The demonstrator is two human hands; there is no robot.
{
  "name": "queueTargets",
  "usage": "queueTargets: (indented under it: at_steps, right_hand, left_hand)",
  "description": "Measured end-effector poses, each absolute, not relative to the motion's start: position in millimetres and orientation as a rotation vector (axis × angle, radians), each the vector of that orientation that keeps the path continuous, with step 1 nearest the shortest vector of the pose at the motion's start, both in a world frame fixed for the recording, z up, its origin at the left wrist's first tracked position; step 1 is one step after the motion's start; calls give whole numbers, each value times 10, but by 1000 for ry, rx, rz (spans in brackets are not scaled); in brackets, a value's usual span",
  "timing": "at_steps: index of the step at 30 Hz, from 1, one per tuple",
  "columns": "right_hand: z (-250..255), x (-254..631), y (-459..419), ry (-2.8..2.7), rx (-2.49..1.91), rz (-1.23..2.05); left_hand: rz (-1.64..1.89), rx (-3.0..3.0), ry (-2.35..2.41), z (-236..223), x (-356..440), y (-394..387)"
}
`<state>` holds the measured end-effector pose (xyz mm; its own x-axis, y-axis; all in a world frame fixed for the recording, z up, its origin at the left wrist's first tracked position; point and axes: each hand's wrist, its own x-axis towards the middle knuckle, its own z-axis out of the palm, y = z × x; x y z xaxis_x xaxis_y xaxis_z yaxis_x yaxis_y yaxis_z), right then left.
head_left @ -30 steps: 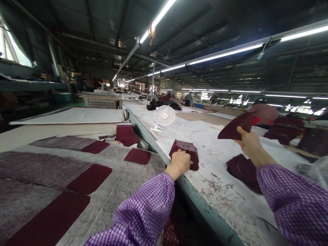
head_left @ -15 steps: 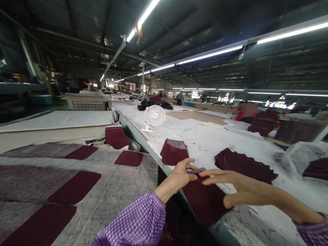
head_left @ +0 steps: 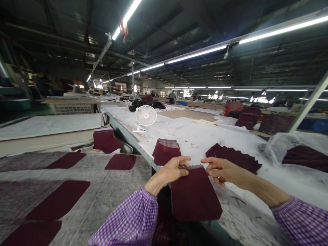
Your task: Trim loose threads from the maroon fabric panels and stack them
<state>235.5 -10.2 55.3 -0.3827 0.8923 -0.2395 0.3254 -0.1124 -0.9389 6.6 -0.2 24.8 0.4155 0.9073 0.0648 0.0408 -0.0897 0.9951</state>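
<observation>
A maroon fabric piece (head_left: 196,194) with a greyish strip along its top hangs over the near edge of the white-covered table. My left hand (head_left: 174,169) pinches its upper left corner, thumb on the front face. At the upper right corner, my right hand (head_left: 220,169) is apart from the cloth or barely beside it, fingers spread and curved. Just beyond my left hand lies a small stack of maroon pieces (head_left: 166,153), grey on part of its top. Past my right hand rests a pile of dark maroon pieces (head_left: 232,157) with jagged edges.
A small white fan (head_left: 145,116) stands on the white table (head_left: 187,131). To the left, maroon pieces (head_left: 61,200) lie on a grey sheet (head_left: 102,201). Clear plastic (head_left: 274,147) wraps dark cloth at right. Another person (head_left: 171,97) stands far back.
My right hand has drawn back from the fabric's front to the right, uncovering it. The piece now faces me more squarely, still in my left hand. The view has turned rightward.
</observation>
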Motion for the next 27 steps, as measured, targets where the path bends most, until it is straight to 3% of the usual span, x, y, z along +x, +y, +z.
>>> queueTargets:
  at_steps: [11, 16, 22, 27]
  right_hand:
    - [262, 2430, 106, -1930, -1357, 1306]
    - [203, 2499, 161, -2025, -1418, 1209]
    - [210, 2642, 264, -2351, -1474, 437]
    - [246, 2672, 345, -2592, -1203, 75]
  left_hand:
    - [971, 1707, 1061, 108, 280, 91]
    - [819, 1998, 1325, 229, 372, 92]
    - [697, 2442, 1432, 121, 615, 96]
    - [663, 2621, 1414, 42, 640, 77]
